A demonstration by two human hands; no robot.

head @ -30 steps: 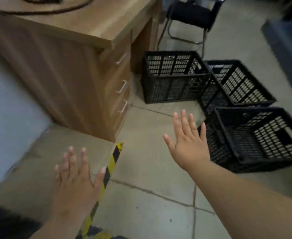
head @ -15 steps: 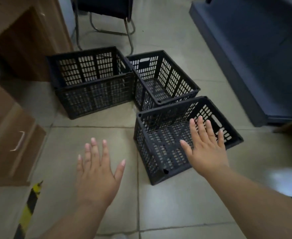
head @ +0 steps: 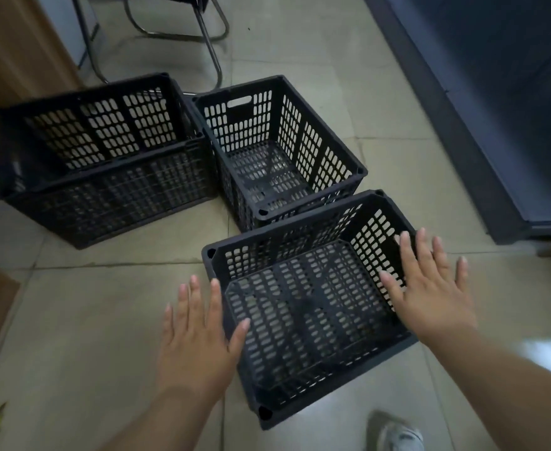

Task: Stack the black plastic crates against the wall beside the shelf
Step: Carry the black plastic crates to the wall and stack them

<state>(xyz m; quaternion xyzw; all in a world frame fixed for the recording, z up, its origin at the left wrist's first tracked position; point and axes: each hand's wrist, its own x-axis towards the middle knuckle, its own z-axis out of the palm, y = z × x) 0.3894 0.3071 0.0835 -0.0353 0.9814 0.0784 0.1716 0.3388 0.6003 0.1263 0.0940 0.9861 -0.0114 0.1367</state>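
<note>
Here, black perforated crate point(head: 300, 320) sits upright, 3 o'clock of my left hand point(head: 196, 349), 9 o'clock of right hand point(head: 430, 294); fingers point(head: 409, 252) spread, holding nothing.

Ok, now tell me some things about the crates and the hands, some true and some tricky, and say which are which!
1. Three black crates sit on the floor. True: the left crate, the middle crate and the nearest crate.
2. The crates are stacked up. False: each one stands on the floor on its own.
3. Both hands are open. True: the left hand and the right hand have straight, spread fingers and hold nothing.
4. The nearest crate is full of toys. False: it is empty.
5. Chair legs show behind the crates. True.
</note>
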